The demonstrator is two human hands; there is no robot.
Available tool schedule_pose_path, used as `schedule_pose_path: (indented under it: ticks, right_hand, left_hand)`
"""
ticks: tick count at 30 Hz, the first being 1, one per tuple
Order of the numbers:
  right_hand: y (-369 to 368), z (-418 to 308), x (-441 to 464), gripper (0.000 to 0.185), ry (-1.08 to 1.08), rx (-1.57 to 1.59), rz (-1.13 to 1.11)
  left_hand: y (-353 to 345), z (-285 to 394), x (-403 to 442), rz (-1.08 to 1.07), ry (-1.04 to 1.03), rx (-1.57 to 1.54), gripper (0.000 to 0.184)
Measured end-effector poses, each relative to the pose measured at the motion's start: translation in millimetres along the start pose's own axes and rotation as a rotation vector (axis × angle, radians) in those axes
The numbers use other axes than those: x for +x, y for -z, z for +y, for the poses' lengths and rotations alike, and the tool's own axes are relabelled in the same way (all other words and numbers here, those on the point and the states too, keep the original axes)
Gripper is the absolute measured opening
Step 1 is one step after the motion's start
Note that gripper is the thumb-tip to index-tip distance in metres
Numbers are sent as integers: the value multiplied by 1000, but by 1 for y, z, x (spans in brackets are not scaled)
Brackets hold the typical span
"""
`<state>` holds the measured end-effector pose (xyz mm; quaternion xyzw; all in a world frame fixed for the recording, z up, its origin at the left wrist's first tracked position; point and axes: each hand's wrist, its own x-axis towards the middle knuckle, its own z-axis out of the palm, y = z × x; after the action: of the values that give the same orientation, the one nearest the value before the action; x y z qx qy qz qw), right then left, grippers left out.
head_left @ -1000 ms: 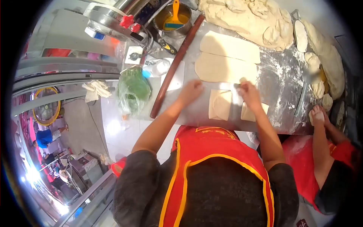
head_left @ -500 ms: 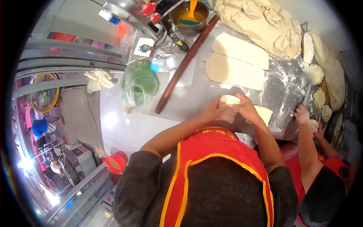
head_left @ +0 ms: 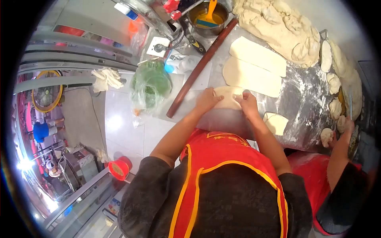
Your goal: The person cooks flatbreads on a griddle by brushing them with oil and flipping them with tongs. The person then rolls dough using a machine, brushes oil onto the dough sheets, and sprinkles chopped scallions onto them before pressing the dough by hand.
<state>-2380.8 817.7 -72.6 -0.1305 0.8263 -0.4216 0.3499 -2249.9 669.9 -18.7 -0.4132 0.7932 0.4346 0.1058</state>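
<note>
A sheet of dough point(head_left: 229, 97) is stretched between my two hands, just above the near side of the worktop. Its left end is gripped by my left hand point(head_left: 208, 99), and my right hand point(head_left: 247, 104) pinches the right end. Two flat rolled dough sheets point(head_left: 254, 77) lie just beyond, side by side. To the right of my right hand rests a smaller flat piece of dough point(head_left: 276, 123). A long brown rolling pin point(head_left: 202, 67) lies slantwise to the left of the sheets.
A large dough mass point(head_left: 278, 29) fills the back right. Near the back stands a metal bowl point(head_left: 207, 19) holding a brush in yellow liquid. A plastic bag of greens point(head_left: 151, 83) sits left. At the right, a co-worker's hand point(head_left: 348, 126) works near dough pieces point(head_left: 335, 108).
My hands have moved apart and leftward, stretching the dough wider between them. The co-worker's upper hand has shifted right, with its tool now over the dough at the far right.
</note>
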Motion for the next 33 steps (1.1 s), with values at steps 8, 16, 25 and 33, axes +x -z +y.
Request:
schedule_pose_path:
  ticks: [8,16,25,33]
  right_hand:
    - [36,-81,-32,8,-83,347,-206]
    - [31,-311,26,26,465,849,-311]
    - [0,-357,39,35,451,929,-316]
    - [6,-327,79,30,327,811,-209]
  left_hand:
    - [11,17,1,120,-357,-83,33]
    - [278,169,22,831,-714,308,20]
    - [451,180,127,842,-390,798,34]
    - [412,171,110,605,-598,835,35]
